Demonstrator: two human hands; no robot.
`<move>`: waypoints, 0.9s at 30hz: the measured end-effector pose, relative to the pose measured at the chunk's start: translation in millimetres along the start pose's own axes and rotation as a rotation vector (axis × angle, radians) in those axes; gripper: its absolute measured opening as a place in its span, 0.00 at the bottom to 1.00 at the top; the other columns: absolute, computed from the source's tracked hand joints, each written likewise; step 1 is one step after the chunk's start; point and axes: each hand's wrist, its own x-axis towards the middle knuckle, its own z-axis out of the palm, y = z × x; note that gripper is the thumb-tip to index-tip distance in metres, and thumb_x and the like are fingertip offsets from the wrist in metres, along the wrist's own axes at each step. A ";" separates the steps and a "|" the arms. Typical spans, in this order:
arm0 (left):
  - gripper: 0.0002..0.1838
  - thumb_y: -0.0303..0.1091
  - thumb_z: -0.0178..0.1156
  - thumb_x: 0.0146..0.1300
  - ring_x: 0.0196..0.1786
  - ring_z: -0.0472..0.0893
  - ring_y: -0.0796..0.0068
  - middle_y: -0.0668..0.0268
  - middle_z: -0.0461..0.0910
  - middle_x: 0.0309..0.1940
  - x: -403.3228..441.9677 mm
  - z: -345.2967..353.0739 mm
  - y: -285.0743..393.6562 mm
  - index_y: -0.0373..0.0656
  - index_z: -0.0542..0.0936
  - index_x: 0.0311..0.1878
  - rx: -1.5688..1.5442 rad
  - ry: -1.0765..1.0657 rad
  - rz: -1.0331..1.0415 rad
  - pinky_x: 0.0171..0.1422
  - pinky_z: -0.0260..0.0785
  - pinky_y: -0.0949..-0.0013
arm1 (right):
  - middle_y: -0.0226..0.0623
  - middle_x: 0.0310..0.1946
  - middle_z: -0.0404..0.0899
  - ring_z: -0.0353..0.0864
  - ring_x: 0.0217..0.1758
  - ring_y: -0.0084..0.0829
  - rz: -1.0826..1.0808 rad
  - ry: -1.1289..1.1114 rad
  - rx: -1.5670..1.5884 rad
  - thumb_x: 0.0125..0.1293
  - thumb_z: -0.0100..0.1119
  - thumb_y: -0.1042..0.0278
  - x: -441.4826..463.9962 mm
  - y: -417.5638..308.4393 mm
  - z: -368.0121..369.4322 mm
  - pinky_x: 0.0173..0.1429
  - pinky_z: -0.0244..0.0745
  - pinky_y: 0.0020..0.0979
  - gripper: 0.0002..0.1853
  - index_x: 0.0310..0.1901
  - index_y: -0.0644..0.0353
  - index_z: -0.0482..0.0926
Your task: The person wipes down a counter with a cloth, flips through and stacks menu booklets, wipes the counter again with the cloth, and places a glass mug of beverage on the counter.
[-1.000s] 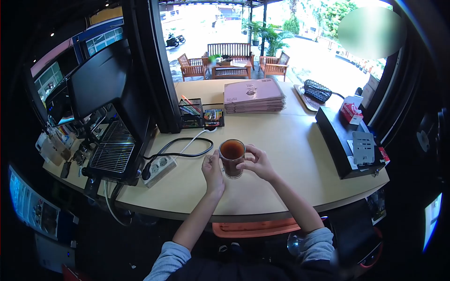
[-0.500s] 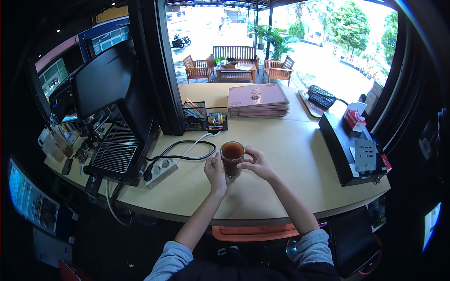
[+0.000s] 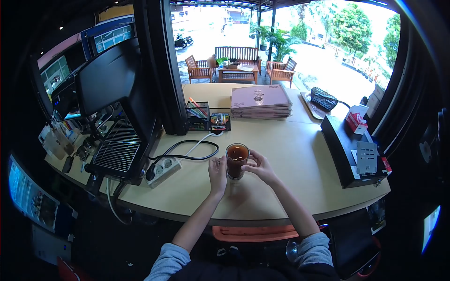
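Note:
A clear glass [image 3: 237,164] of dark reddish-brown drink is upright at the middle of the pale desk [image 3: 276,187], with bright reflections on the liquid's surface. My right hand [image 3: 261,169] grips its right side, thumb at the front and fingers curving behind. Against the left side of the glass is my left hand [image 3: 217,176], its fingers curled; the exact contact there is partly hidden. Both forearms reach in from the desk's front edge.
Left of my hands lie a power strip [image 3: 165,172] and a looped black cable [image 3: 187,141]. A pen organizer [image 3: 198,117] and stacked menus [image 3: 260,103] stand behind. At right is a black box [image 3: 333,150] with a tissue pack [image 3: 357,122]. A large black machine [image 3: 119,145] stands at left.
The view has shifted slightly. The glass sits a little farther right relative to my left hand, and the drink's surface now shows bright reflections. My right hand stays on the glass.

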 end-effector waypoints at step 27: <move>0.08 0.27 0.63 0.52 0.27 0.76 0.73 0.63 0.75 0.24 -200.8 -216.2 -30.9 0.38 0.74 0.34 0.819 -0.131 0.254 0.34 0.69 0.71 | 0.29 0.25 0.79 0.74 0.29 0.18 0.439 0.050 -0.302 0.62 0.60 0.59 -293.6 75.5 31.9 0.33 0.71 0.24 0.13 0.35 0.63 0.81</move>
